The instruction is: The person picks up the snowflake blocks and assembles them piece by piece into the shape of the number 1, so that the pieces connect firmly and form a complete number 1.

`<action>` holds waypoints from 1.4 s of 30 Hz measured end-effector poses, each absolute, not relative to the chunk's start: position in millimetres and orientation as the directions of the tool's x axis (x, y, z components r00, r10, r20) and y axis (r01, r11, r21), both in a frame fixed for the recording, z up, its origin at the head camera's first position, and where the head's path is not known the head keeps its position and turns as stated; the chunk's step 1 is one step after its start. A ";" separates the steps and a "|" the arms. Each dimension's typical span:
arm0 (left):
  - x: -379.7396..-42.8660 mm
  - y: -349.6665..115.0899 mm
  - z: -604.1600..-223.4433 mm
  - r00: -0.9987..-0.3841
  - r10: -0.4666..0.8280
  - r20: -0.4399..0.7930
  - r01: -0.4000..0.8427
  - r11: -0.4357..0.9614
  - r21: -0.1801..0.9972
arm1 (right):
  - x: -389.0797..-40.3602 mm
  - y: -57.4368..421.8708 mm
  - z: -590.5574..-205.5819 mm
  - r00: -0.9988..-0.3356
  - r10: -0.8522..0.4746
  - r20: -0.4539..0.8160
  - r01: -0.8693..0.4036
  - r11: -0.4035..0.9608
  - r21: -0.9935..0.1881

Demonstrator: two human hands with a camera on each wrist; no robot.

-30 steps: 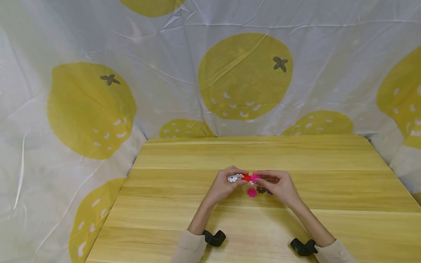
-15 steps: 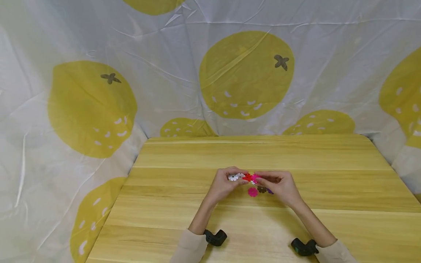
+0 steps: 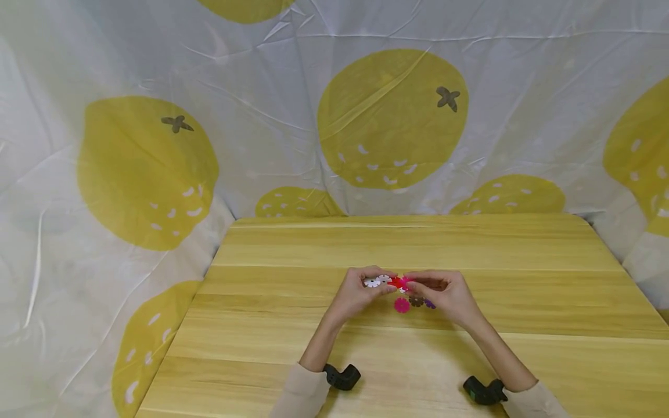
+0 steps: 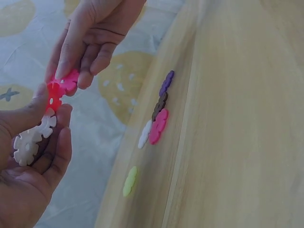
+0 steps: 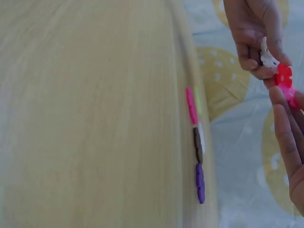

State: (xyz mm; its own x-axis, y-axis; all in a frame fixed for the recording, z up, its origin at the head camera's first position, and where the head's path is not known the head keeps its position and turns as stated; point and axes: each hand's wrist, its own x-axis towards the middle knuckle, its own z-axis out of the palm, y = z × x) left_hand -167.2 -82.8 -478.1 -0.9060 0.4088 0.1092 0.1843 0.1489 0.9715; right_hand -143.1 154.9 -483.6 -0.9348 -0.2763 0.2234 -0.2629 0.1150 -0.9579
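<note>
Above the table, my left hand (image 3: 360, 293) pinches a red snowflake disc (image 4: 53, 97) between thumb and fingers. Two white snowflake discs (image 4: 27, 146) trail from the red one in a chain along the palm. From the other side my right hand (image 3: 445, 295) grips a pink snowflake disc (image 4: 70, 81) with thumb and fingertips. The pink disc's edge meets the red disc's edge, and fingers partly hide both. In the right wrist view the red disc (image 5: 283, 75) overlaps the pink one (image 5: 286, 93).
Loose discs lie on the wooden table (image 3: 261, 325) below the hands: pink (image 3: 402, 305), brown (image 3: 416, 301), purple (image 3: 430, 303), white (image 4: 145, 134) and yellow-green (image 4: 129, 181). A lemon-print cloth (image 3: 272, 133) hangs behind the table. Each wrist wears a black camera (image 3: 342, 378).
The white and red chain has shifted slightly right, bringing the red disc closer against the pink one. Both hands keep their grips, and the loose discs stay where they were.
</note>
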 end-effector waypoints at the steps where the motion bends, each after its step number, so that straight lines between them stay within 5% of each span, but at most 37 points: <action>1: -167.4 -83.3 -477.8 -0.907 0.408 0.104 0.177 0.145 0.973 | -143.2 155.1 -483.7 -0.936 -0.275 0.220 -0.258 0.107 -0.960; 25: -167.6 -81.9 -475.7 -0.916 0.395 0.061 0.146 0.189 0.971 | -149.2 161.9 -487.7 -0.934 -0.280 0.220 -0.250 0.075 -0.965; 35: -166.4 -68.9 -478.0 -0.815 0.445 0.372 0.554 0.408 0.725 | -150.0 156.2 -488.7 -0.966 -0.212 0.150 -0.160 0.029 -0.987; 42: -166.3 -66.0 -485.4 -0.755 0.408 0.513 0.653 0.403 0.641 | -149.4 150.6 -487.9 -0.982 -0.179 0.064 -0.060 -0.029 -0.998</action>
